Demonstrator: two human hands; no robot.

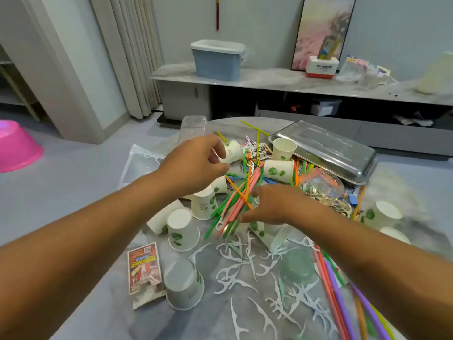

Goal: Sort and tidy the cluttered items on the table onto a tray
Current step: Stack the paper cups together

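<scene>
Grey marble-patterned table (186, 322) fills the lower view, strewn with paper cups, coloured straws and white floss picks (235, 273). Behind it runs a low sideboard (269, 81) carrying a blue lidded bin (217, 61), a red-and-white box (321, 67) and a framed picture (323, 30); a pink basin (17, 146) sits on the floor at left.

At the table's centre the left hand (196, 165) has its fingers curled, the fingertips at the side of a tilted paper cup (232, 150), though whether it actually grips the cup cannot be told. Just below and to the right, the right hand (277, 204) lies with fingers spread over a bundle of straws (235, 200) in green, pink and orange; the fingers touch the straws, but I cannot tell whether any is pinched.

A metal tray (326, 148) lies upside down at the far right of the table, resting partly on the clutter. Its inside is hidden. A clear plastic bag (323, 187) beside it holds small items too blurred to name. More straws (343, 298) run off the lower right edge, cut by the frame. Several cups stand inverted near the left forearm, and a printed packet (144, 268) lies beside them
</scene>
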